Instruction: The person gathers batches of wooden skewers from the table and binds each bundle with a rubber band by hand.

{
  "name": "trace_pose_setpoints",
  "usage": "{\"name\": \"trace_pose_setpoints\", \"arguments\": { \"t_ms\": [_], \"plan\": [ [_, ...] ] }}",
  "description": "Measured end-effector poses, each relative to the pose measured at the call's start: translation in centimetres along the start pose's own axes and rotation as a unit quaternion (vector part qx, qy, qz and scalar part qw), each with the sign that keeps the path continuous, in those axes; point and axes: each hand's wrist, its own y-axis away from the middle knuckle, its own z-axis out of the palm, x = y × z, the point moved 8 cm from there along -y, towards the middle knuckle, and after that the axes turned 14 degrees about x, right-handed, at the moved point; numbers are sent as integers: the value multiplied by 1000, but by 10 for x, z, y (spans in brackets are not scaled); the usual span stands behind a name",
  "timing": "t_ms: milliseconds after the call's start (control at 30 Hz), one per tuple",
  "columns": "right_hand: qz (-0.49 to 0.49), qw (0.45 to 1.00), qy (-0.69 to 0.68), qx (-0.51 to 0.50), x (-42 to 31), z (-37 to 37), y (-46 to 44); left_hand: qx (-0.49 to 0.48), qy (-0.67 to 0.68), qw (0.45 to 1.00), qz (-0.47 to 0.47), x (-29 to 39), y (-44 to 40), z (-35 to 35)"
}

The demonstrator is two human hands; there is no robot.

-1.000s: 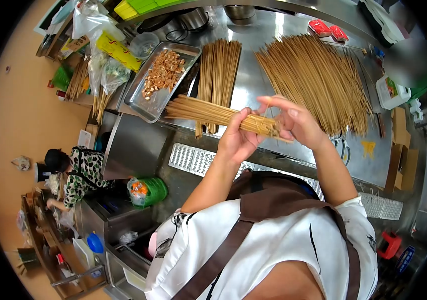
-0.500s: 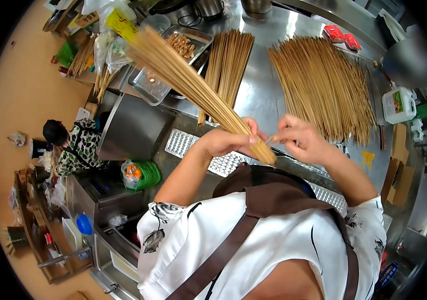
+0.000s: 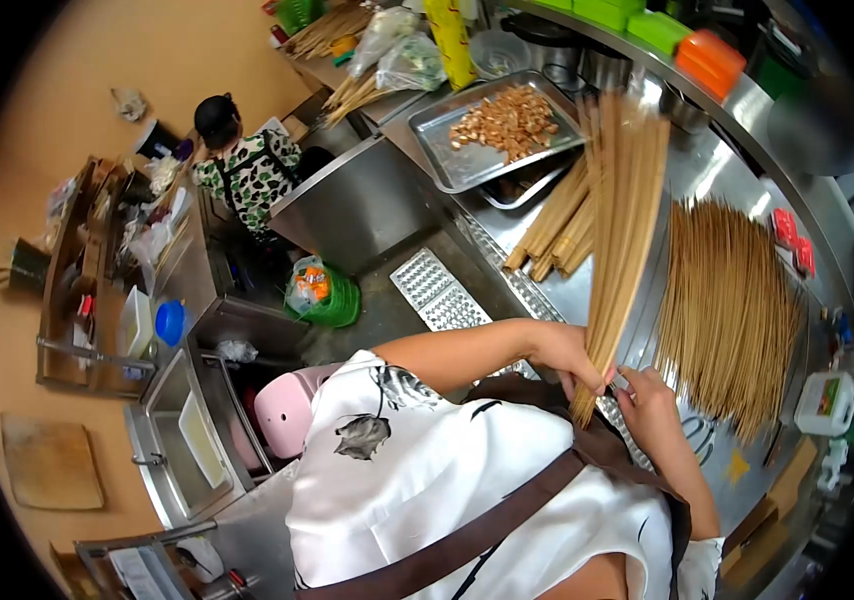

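My left hand (image 3: pixel 565 355) is wrapped round the lower end of a bundle of long bamboo skewers (image 3: pixel 632 220), which stands up and away from my body. Close beside that end, my right hand (image 3: pixel 650 405) has its fingers pinched together; what lies between them is too small to make out. Other bundles of skewers (image 3: pixel 559 225) lie on the steel table (image 3: pixel 687 170) behind the held one. To the right spreads a large loose pile of skewers (image 3: pixel 729 315). Several yellow bands (image 3: pixel 737 466) lie in a small heap near the table's right edge.
A steel tray (image 3: pixel 437 165) with chopped brown food stands at the table's left end. Scissors (image 3: pixel 699 434) lie near my right hand. A white jug (image 3: pixel 827 402) and red packets (image 3: pixel 793 240) are at the right. A person (image 3: pixel 247 170) works at the left beyond a green basket (image 3: pixel 337 302).
My view has turned, so the scene sits differently in it. The held bundle points more upright instead of leaning far left. My right hand stays pinched close to the bundle's lower end.
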Motion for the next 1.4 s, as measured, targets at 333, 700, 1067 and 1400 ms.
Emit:
{"name": "trace_pose_setpoints", "arguments": {
  "t_ms": [333, 700, 1067, 1400],
  "plan": [
    [277, 910, -248, -181, 51, 39, -66, 188, -373, 884, 209, 95, -2, -35],
    [313, 807, -485, -126, 68, 39, -60, 267, 34, 874, 405, 77, -14, -63],
    [302, 673, -670, 83, 45, 45, -68, 284, 242, 828, 419, 68, -25, -64],
    [406, 705, -572, 108, 121, 101, -6, 235, 277, 895, 259, 52, -25, -108]
  ]
}}
